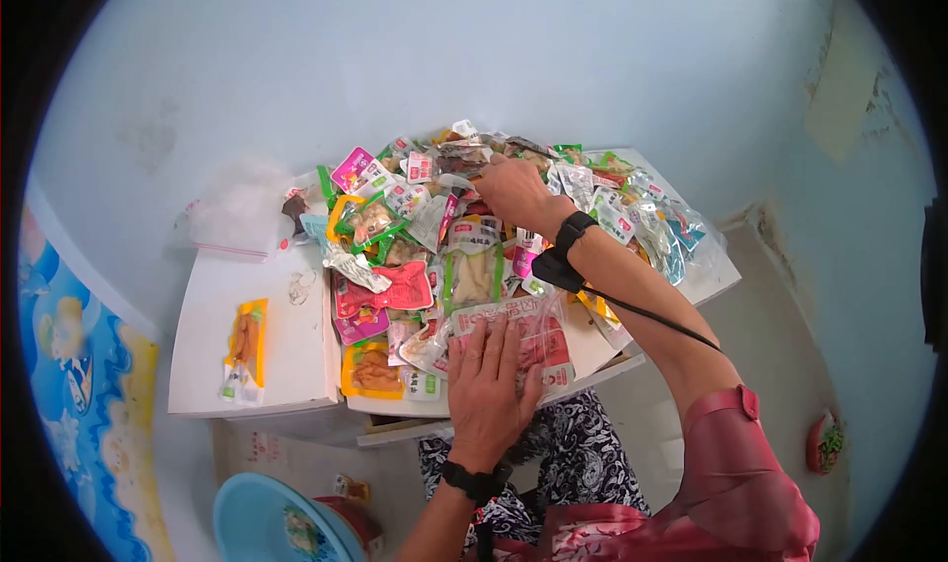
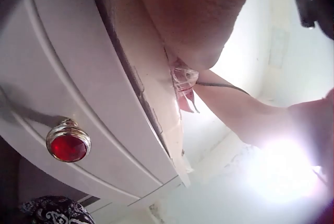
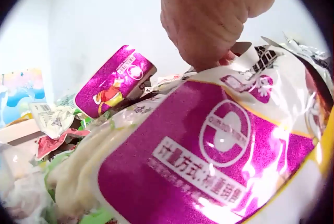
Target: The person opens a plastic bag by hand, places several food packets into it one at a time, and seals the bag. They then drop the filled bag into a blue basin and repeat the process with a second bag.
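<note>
In the head view my left hand [image 1: 489, 389] lies with straight fingers on a clear bag with red print and pink contents [image 1: 538, 335], at the table's front edge. The left wrist view shows only a little of this bag [image 2: 185, 80] past the hand. My right hand [image 1: 518, 192] reaches to the back of a heap of snack packets [image 1: 405, 201]. In the right wrist view its fingers are bent down behind a purple-and-white packet [image 3: 172, 166]; the fingertips are hidden, so I cannot tell whether they grip one. A packet of pale food [image 1: 472, 276] lies between the hands.
A yellow-edged packet [image 1: 245, 350] lies apart on the white table [image 1: 197, 315], with clear plastic bags [image 1: 242, 206] behind it. A blue basin [image 1: 232, 522] stands on the floor at lower left. A drawer knob [image 2: 68, 143] sticks out at the table front.
</note>
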Tool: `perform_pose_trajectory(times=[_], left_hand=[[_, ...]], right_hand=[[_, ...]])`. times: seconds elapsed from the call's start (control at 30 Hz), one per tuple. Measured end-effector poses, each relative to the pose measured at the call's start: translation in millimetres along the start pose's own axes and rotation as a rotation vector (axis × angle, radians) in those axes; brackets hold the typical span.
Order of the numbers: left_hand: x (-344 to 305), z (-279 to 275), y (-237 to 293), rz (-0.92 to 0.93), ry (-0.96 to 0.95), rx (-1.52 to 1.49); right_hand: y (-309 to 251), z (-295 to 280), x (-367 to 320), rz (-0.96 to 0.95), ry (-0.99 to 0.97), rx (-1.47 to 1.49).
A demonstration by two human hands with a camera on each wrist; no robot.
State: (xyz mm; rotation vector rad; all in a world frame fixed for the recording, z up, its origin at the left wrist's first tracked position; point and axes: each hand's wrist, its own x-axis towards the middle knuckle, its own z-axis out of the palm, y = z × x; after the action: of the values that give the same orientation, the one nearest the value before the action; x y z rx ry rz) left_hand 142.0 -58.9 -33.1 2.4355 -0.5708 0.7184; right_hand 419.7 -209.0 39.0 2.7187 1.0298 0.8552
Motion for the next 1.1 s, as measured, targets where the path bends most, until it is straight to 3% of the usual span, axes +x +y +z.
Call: perform_pose_trajectory(times=[0.17, 0.4, 0.53, 0.73, 0.9, 1.1], left_hand=[[0.3, 0.2, 0.1, -0.001, -0.001, 0.025], [1.5, -0.9, 3.5, -0.006, 0.008, 0.037], [1.3, -1.3, 4.0, 0.006, 0.013, 0.050], [1.1, -0.1, 3.1, 0.031, 0.024, 0.053], [-0.4, -0.2, 3.8, 0.055, 0.040, 0.064], [-2.7, 1.9, 3.5, 0.040, 0.062, 0.034]], right_hand=[[8.1, -13.1, -7.8, -0.076, 0.118, 0.034], [39.1, -68.3, -25.8, 0.077, 0.397, 0.167], [43.4, -103.0, -48.4, 0.353, 0.415, 0.462], [28.3, -143.1, -95.1, 0.651, 0.281, 1.160], [1.7, -153.3, -145.3, 0.664, 0.364, 1.555], [-33.5, -148.4, -222.6, 0.833, 0.554, 1.860]])
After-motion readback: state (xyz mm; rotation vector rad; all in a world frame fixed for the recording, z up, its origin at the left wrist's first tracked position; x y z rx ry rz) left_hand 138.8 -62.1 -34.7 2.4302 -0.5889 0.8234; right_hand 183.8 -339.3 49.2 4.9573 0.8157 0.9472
